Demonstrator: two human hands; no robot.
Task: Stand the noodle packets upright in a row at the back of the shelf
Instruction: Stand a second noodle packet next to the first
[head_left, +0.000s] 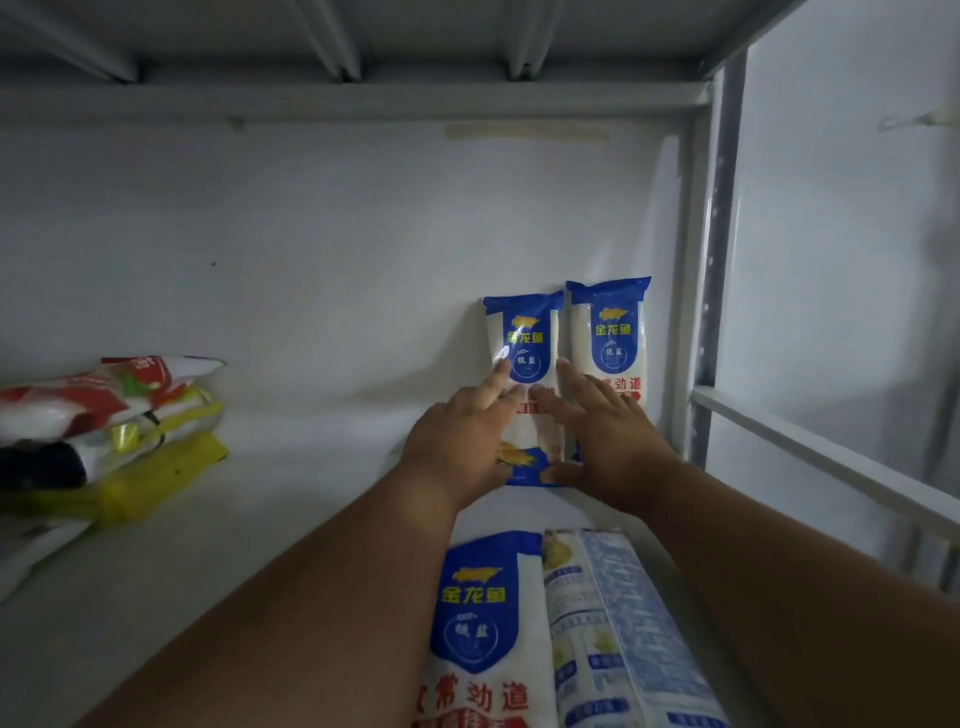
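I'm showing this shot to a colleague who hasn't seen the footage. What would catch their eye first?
Two blue-and-white noodle packets stand upright against the shelf's back wall at the right; both hands press flat on the left packet, left hand and right hand, beside the right packet. Two more packets lie flat at the front, one face up, one back up. A pile of bags sits at the far left.

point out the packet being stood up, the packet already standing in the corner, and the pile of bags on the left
packet being stood up (524, 338), head view, on its blue top label
corner packet (613, 332), head view, on its blue top label
pile of bags (104, 415), head view, on the red and white upper bags
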